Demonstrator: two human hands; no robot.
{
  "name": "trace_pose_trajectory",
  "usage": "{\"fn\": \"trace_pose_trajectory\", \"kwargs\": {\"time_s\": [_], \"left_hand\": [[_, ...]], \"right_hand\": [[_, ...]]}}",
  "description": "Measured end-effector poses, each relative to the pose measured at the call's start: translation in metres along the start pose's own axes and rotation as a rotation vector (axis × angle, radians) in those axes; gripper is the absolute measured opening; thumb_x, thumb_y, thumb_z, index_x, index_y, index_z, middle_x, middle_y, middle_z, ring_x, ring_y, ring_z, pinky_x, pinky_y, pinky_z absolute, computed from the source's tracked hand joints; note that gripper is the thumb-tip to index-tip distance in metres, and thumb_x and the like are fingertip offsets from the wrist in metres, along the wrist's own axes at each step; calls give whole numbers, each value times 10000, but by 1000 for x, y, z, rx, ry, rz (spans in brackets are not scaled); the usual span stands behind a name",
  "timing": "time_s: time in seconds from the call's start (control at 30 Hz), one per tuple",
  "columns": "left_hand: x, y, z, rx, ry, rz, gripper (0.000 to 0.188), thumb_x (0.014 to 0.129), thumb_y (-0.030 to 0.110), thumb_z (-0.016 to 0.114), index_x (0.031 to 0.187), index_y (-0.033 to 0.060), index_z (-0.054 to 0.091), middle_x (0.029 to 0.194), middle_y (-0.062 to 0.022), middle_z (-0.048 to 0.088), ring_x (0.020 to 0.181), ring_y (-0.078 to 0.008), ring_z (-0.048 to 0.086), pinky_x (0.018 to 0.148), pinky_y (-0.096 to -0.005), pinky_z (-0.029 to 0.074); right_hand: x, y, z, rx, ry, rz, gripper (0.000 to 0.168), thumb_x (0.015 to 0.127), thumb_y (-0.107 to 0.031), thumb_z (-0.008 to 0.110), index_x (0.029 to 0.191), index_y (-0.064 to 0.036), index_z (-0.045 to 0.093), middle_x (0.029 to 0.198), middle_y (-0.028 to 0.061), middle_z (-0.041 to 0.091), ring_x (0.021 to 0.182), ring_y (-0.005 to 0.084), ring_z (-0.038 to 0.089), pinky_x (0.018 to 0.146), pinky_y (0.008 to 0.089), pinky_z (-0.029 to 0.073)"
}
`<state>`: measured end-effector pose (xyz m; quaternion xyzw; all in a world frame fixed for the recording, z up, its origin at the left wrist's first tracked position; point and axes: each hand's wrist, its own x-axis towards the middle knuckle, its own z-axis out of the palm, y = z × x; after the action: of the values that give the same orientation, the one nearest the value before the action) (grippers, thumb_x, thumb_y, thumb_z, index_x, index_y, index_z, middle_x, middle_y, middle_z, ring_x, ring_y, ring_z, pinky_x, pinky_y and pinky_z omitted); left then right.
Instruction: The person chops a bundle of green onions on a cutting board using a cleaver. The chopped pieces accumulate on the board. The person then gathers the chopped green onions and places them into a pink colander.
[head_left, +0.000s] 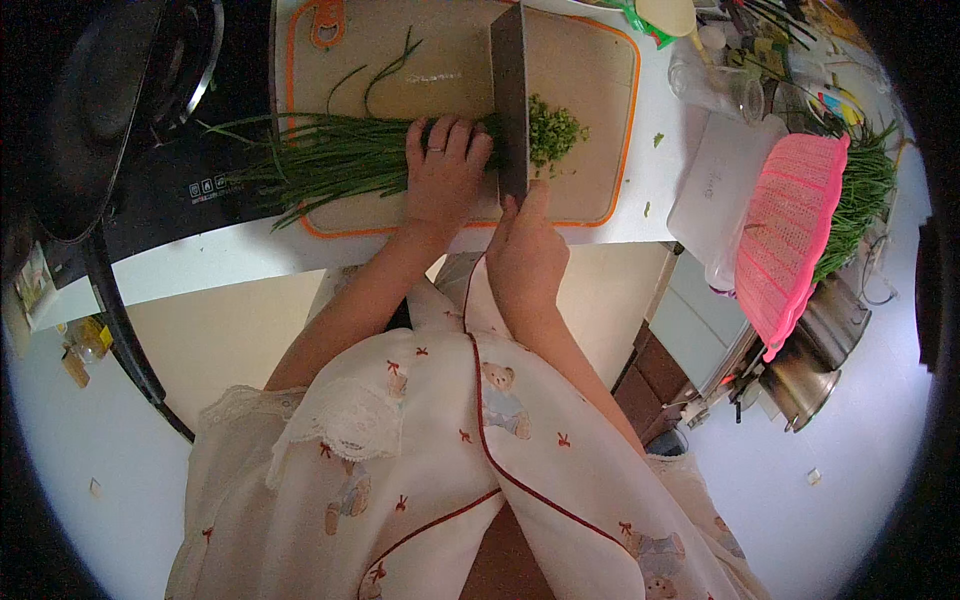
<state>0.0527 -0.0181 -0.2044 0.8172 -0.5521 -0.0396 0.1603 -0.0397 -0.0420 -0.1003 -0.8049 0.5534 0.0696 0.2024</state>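
A bunch of long green chives (345, 154) lies across a cutting board (450, 45) with an orange rim. My left hand (450, 161) presses on the bunch near its right end, fingers curled over it. In my right hand (529, 255) is the handle of a cleaver (511, 105), its broad dark blade standing upright just right of my left fingertips. The cut end of the bunch is partly hidden behind the blade. On the blade's right side sits a small heap of chopped chives (553, 131). A few loose stalks (388, 71) lie higher on the board.
At left, a dark pan (75, 127) with a long black handle (124, 322) stands by a black cooktop (202, 202). A pink basket (787, 232) holding more chives (862, 195) is at right, beside a translucent plastic container (712, 180) and a clear jar (720, 86). Metal pots (802, 390) sit beyond.
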Motion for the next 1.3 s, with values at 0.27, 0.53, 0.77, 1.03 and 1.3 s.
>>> {"fn": "trace_pose_trajectory", "kwargs": {"time_s": [0.27, 0.53, 0.77, 1.03, 1.3], "left_hand": [[1, 1, 4, -115, 140, -34, 271, 836, 152, 638, 1082, 91, 541, 1081, -78, 520, 1121, -247, 479, 1067, -473, 288], [0, -3, 7, -164, 139, -30, 255, 818, 126, 619, 1048, 69, 524, 1078, -90, 512, 1110, -250, 483, 1063, -476, 297], [0, -4, 9, -172, 138, -14, 263, 803, 112, 618, 1051, 81, 537, 1116, -79, 518, 1138, -247, 474, 1071, -471, 287], [1, -4, 5, -140, 104, 5, 259, 791, 104, 625, 1036, 85, 540, 1167, -76, 529, 1162, -247, 471, 1076, -490, 273], [-1, -2, 1, -152, 46, -16, 226, 790, 101, 624, 997, 94, 533, 1192, -79, 538, 1184, -238, 473, 1084, -487, 258]], "right_hand": [[-5, 22, -43, 247, 95, -59, 142, 959, -144, 523, 993, -35, 439, 716, 252, 618, 625, 464, 596, 521, 513, 440], [-21, 18, -41, 280, 37, -16, 159, 955, -123, 530, 1009, -37, 407, 648, 246, 592, 597, 454, 593, 497, 495, 435], [-21, 15, -36, 256, 29, -38, 156, 956, -116, 527, 1002, -37, 400, 653, 245, 599, 589, 447, 597, 494, 499, 436], [-30, 17, -39, 140, -61, 25, 191, 950, -139, 535, 1044, -32, 408, 664, 231, 619, 607, 440, 614, 505, 500, 456], [-9, 3, 0, -22, -23, 6, 228, 947, -173, 519, 1078, -29, 402, 636, 211, 614, 622, 421, 633, 532, 495, 488]]}}
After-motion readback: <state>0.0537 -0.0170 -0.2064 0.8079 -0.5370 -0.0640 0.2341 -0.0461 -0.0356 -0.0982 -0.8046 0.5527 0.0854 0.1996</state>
